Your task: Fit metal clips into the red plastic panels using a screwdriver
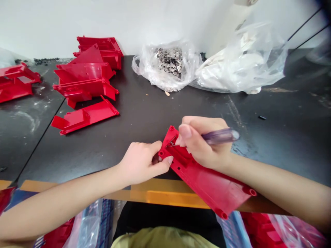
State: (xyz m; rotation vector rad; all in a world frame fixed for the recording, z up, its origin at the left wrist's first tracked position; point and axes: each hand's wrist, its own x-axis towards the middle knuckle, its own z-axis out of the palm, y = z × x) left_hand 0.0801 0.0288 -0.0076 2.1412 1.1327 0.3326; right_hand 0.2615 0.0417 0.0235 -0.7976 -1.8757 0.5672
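At the near edge of the bench (pixel 144 120), a long panel (pixel 207 186) of smooth, glossy red plastic slants across a band of shiny orange tape (pixel 170 198). Round, hollow posts stand at its corners, and small square holes pierce its side. The person's left hand (pixel 146 162) grips the upper left end of the panel, thumb along the near side, fingers bent around the end. The right hand (pixel 207 141) is closed around a tool (pixel 221 136) with a rounded, see-through purple handle; its thin shaft reaches into the recess at that same end, beside a small metal piece (pixel 171 142) whose exact shape is too small to tell.

Farther back on the dark, scuffed bench top, a crumpled clear plastic bag (pixel 144 67) gapes open around a heap of thin, silvery metal bits (pixel 169 62). Just beside it slumps a wrinkled bag (pixel 232 72) with soft-looking white contents. To the left, angular red shells (pixel 85 77) with ribs and thin walls are piled together, a flatter red piece (pixel 86 117) lying just in front.
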